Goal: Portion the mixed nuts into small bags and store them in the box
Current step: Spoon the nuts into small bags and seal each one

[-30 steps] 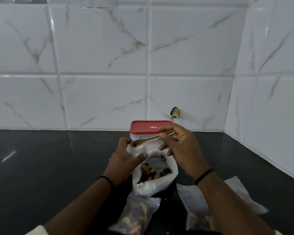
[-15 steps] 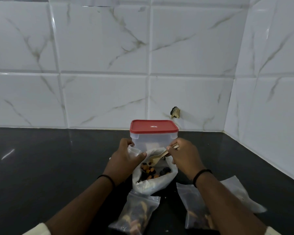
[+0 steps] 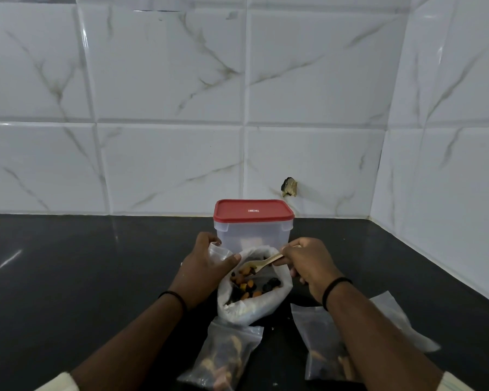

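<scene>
A large white bag (image 3: 254,306) stands open on the black counter with mixed nuts (image 3: 253,286) inside. My right hand (image 3: 308,263) pinches a wooden spoon (image 3: 261,263) whose bowl, loaded with nuts, sits just above the heap. My left hand (image 3: 203,263) grips a small clear bag (image 3: 219,251) by its mouth, at the big bag's left rim. Behind stands a clear box (image 3: 253,235) with a red lid (image 3: 253,211) on it. Two small filled bags lie in front: one (image 3: 223,356) at centre, another (image 3: 325,345) under my right forearm.
An empty clear bag (image 3: 398,320) lies at the right, partly under my right arm. White tiled walls meet in a corner at the back right. The black counter (image 3: 82,277) stretches wide to the left.
My right hand lowered the spoon from the small bag's mouth into the big bag and scooped nuts. My left hand kept its hold on the small bag.
</scene>
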A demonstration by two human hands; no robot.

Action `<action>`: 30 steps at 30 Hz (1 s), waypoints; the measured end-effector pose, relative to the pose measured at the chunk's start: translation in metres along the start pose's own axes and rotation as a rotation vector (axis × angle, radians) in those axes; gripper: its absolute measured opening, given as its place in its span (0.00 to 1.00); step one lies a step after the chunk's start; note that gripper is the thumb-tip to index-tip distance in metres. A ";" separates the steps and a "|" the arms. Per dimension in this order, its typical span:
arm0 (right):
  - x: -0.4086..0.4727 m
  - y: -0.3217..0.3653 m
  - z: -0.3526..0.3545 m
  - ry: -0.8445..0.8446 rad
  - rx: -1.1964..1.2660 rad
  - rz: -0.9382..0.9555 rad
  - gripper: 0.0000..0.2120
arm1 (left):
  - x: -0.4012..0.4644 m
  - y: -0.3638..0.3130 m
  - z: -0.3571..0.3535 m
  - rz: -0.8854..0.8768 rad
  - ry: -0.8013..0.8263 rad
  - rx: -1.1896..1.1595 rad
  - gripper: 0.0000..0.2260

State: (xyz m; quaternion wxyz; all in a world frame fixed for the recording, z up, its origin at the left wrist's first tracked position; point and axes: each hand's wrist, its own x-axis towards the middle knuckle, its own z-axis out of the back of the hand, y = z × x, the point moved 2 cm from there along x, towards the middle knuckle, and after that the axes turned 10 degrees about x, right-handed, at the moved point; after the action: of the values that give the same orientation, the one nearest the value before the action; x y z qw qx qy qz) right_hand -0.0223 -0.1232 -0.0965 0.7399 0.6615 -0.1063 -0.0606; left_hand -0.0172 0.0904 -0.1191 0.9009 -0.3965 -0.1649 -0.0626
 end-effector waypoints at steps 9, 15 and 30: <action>0.007 0.004 0.006 -0.172 0.099 0.122 0.05 | -0.002 -0.002 0.001 -0.031 0.023 0.055 0.23; -0.005 0.016 -0.006 -0.052 0.205 0.254 0.05 | -0.004 -0.004 0.001 -0.042 0.049 0.052 0.22; -0.020 0.030 -0.015 0.193 0.187 0.377 0.02 | -0.003 -0.002 0.001 -0.052 0.019 -0.004 0.22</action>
State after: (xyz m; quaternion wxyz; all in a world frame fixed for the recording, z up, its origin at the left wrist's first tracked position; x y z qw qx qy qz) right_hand -0.0394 -0.1012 -0.0702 0.6802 0.6985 -0.1617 0.1526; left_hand -0.0209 0.0900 -0.1177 0.8997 -0.3932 -0.1666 -0.0899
